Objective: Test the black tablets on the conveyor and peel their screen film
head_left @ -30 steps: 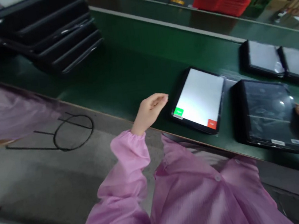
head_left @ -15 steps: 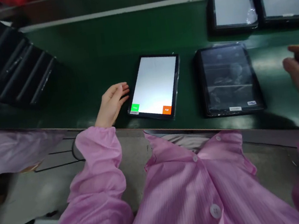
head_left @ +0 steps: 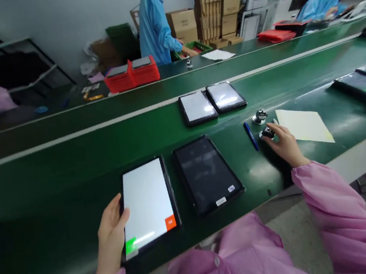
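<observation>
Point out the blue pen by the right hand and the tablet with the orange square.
Blue pen (head_left: 251,136): head view, middle of its barrel.
Tablet (head_left: 147,200): head view, middle of its white screen.

Left hand on lit tablet

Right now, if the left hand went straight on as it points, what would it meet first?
Likely the lit, white-screened, black-framed tablet; the left hand seems to touch its edge, depth unclear.

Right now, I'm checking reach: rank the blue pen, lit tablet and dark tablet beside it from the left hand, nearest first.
1. Lit tablet, against the left hand.
2. Dark tablet, to its right.
3. Blue pen, farther right.
</observation>
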`<action>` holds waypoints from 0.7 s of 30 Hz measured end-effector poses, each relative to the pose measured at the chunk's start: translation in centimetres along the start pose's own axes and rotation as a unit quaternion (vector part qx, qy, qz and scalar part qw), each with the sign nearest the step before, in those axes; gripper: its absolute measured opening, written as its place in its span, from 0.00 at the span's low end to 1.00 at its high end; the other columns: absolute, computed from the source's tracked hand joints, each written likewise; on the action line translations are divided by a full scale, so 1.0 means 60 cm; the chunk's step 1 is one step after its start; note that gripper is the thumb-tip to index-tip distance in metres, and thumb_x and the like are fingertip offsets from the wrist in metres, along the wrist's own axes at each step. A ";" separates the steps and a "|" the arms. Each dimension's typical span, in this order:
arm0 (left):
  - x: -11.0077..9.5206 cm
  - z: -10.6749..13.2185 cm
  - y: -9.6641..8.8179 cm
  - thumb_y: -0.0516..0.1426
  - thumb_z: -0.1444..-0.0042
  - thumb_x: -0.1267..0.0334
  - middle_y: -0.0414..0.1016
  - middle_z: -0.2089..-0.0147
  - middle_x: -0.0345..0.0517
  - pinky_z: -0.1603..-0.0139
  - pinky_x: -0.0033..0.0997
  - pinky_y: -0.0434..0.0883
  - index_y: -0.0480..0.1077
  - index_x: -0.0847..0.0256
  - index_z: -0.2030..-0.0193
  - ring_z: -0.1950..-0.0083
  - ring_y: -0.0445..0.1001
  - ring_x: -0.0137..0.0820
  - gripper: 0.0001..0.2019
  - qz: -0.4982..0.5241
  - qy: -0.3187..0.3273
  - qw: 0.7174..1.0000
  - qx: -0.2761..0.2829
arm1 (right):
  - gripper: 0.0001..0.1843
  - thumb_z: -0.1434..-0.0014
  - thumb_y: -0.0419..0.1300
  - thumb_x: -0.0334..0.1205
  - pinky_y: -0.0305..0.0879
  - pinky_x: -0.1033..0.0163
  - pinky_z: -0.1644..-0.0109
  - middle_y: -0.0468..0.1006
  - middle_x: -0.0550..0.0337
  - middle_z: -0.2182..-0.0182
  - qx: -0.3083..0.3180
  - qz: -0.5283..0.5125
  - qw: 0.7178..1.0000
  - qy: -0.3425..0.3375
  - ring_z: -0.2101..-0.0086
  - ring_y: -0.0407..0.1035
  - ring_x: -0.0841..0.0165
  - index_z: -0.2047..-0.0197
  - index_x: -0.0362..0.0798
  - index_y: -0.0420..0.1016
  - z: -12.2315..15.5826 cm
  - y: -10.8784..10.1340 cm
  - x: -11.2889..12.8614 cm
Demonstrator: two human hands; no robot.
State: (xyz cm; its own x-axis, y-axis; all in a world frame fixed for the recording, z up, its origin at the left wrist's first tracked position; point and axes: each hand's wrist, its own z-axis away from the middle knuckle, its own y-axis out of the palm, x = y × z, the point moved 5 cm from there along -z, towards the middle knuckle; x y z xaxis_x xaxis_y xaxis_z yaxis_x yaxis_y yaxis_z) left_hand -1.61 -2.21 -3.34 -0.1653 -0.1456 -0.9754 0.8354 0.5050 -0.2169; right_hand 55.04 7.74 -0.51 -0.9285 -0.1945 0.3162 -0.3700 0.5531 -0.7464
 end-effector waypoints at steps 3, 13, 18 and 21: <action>0.013 0.007 -0.005 0.71 0.59 0.47 0.75 0.34 0.26 0.23 0.54 0.59 0.77 0.37 0.53 0.23 0.58 0.51 0.23 -0.010 -0.013 1.000 -0.017 | 0.20 0.34 0.54 0.49 0.72 0.37 0.41 0.83 0.46 0.51 -0.005 -0.011 1.000 0.006 0.47 0.76 0.48 0.46 0.51 0.79 -0.006 -0.001 -0.014; 0.026 0.013 -0.010 0.69 0.53 0.46 0.69 0.28 0.47 0.25 0.55 0.64 0.73 0.47 0.42 0.24 0.61 0.53 0.30 0.001 -0.067 0.998 -0.002 | 0.25 0.30 0.59 0.47 0.71 0.40 0.38 0.75 0.50 0.36 0.096 -0.082 0.970 -0.210 0.37 0.69 0.48 0.31 0.57 0.69 0.025 0.003 0.267; 0.023 0.013 0.011 0.69 0.53 0.43 0.66 0.26 0.47 0.27 0.52 0.68 0.76 0.48 0.46 0.24 0.61 0.53 0.27 0.009 -0.085 0.996 0.001 | 0.26 0.29 0.54 0.57 0.68 0.37 0.40 0.70 0.57 0.32 0.192 -0.029 0.904 -0.380 0.38 0.70 0.48 0.32 0.63 0.71 0.077 0.079 0.393; 0.021 0.017 0.030 0.69 0.52 0.41 0.64 0.25 0.48 0.28 0.52 0.68 0.77 0.49 0.48 0.24 0.61 0.53 0.26 0.025 -0.095 0.995 0.018 | 0.31 0.29 0.53 0.61 0.62 0.37 0.38 0.69 0.55 0.31 0.181 -0.012 0.902 -0.391 0.38 0.70 0.45 0.27 0.63 0.65 0.076 0.089 0.361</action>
State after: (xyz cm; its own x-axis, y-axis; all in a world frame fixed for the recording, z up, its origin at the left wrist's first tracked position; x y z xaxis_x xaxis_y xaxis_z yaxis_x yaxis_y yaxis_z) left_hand 0.22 -2.35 -4.94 -0.0237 -0.2803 -0.9596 0.8585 0.4861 -0.1632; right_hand 32.84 2.77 -0.30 -0.6047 -0.7934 -0.0697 -0.2436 0.2676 -0.9322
